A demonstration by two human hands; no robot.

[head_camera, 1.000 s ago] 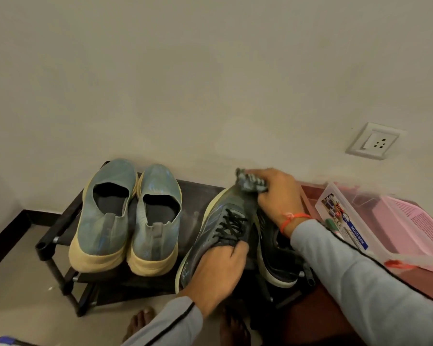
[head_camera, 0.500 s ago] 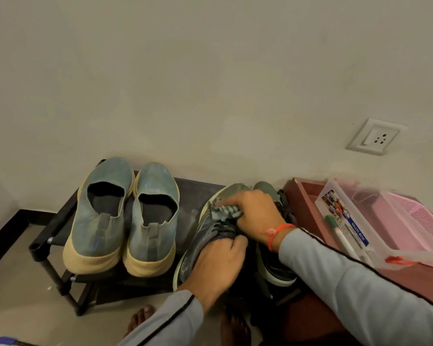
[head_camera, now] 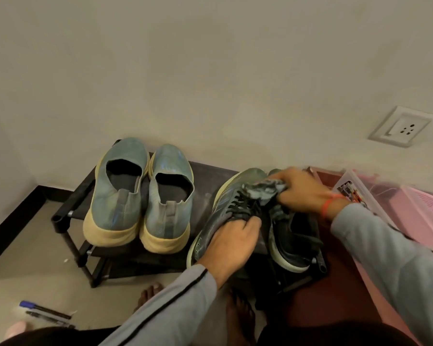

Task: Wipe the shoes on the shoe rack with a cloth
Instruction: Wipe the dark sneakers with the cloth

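Right hand (head_camera: 303,193) presses cloth (head_camera: 265,189) on laced shoe (head_camera: 225,208), left hand (head_camera: 231,237) gripping it

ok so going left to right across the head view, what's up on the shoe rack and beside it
left blue slip-on shoe → right blue slip-on shoe → grey laced sneaker steadied by the left hand → cloth in the right hand → clear plastic box → pink basket

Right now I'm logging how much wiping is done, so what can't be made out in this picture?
- Head view: second dark laced sneaker, toe hidden behind right hand and crumpled grey cloth.
- Grey-green laced sneaker, heel covered by left hand.
- Clear plastic box, motion-blurred; label unreadable.
- Black shoe rack, lower shelf in shadow.
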